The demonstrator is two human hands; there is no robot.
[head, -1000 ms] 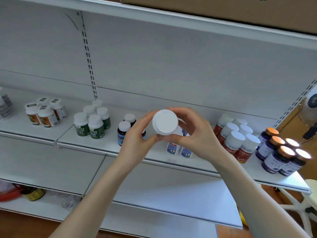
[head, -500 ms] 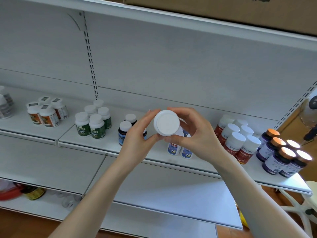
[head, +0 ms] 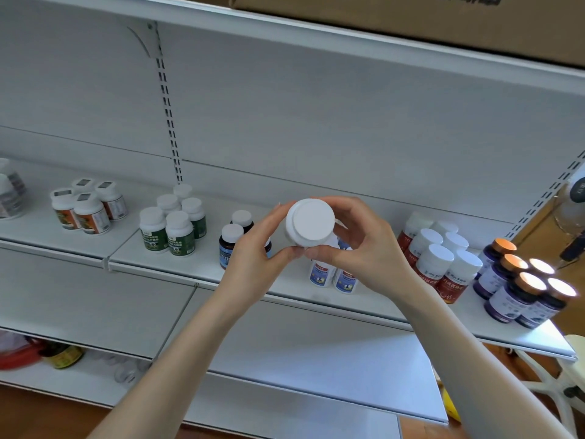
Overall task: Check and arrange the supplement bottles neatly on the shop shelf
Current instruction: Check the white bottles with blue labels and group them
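White-capped supplement bottle (head: 311,224) at frame centre, held above shelf (head: 205,267), cap toward camera, label hidden. Left hand (head: 253,264) grips it from 9 o'clock, right hand (head: 364,251) from 3 o'clock, fingers curled round body. Tip cap away to read label and check seal. Then set upright, label forward, probably beside blue-label bottles (head: 323,275) at 6 o'clock, without nudging neighbours.
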